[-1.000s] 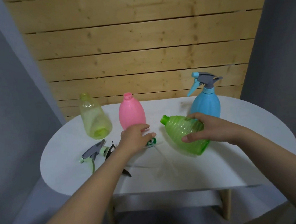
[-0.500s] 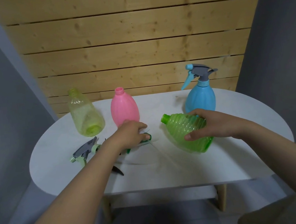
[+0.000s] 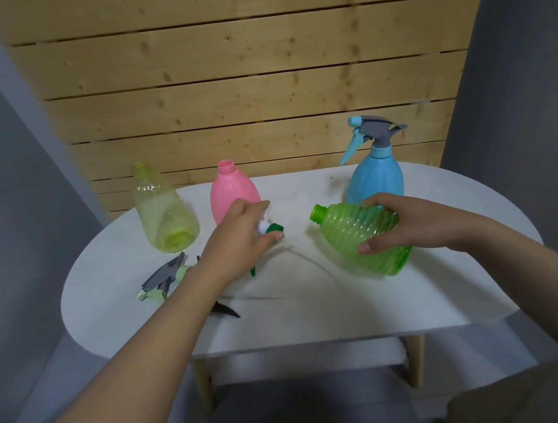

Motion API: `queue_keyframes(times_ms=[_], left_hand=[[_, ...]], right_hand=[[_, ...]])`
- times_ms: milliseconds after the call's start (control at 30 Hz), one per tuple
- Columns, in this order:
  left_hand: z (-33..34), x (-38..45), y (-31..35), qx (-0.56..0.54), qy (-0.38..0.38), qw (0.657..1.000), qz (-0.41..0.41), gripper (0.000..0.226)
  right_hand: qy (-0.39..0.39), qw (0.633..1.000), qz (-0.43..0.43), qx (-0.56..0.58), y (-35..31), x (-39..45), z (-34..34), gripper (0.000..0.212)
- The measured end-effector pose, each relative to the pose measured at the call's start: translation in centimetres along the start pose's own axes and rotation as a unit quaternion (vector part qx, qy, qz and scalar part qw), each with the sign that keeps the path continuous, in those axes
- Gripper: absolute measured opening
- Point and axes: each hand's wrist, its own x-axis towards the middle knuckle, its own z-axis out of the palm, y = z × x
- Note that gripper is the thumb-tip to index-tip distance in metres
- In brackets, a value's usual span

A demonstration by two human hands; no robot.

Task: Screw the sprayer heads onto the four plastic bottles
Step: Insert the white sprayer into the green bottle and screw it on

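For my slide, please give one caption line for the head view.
Left hand grips the green sprayer head; right hand tilts the green bottle.

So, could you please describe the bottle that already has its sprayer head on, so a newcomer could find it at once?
Start at the white oval table before the wooden slat wall. Along its back edge, at the far right, stands the blue bottle, just behind the right hand. Unlike its open-necked neighbours, it carries a grey and blue trigger sprayer.
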Motion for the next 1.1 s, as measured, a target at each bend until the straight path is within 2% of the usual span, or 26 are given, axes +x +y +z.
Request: queue_keyframes(times_ms=[167, 267, 400, 533, 767, 900, 1100], left_hand=[[-1.0, -0.9, 0.4, -0.107, 0.149, 0.983, -0.013, 0.066], [-1.5, -1.4, 0.6, -0.126, 0.187, 0.974, -0.022, 0.065], [-2.0, -1.7, 1.0, -0.139, 0.208, 0.968, -0.022, 0.061], [-3.2, -2.0, 0.5, -0.105, 0.216, 0.97, -0.036, 0.051], [-4.1, -3.4, -1.6, -0.156, 0.195, 0.951, -0.181, 0.052], [-4.3, -4.1, -1.7, -0.2, 0.214, 0.938, -0.183, 0.036], [-3.9, -4.4, -1.9, -0.2, 0.212, 0.941, -0.173, 0.028]], right_hand=[[0.019, 1.0, -0.007, 0.013, -0.4, -0.5, -0.1, 0.074], [0.036, 0.998, -0.015, 0.048, -1.0, -0.8, -0.3, 0.075], [0.029, 0.997, -0.026, 0.068, -1.4, -1.1, -0.4, 0.074], [0.034, 0.998, -0.033, 0.032, -1.2, -1.0, -0.5, 0.078], [-0.047, 0.998, -0.011, -0.043, -0.2, -0.6, -1.4, 0.075], [-0.06, 0.997, -0.012, -0.045, -0.3, -0.1, -0.9, 0.077], [-0.036, 0.998, -0.031, -0.031, -0.5, 0.4, -0.5, 0.076]])
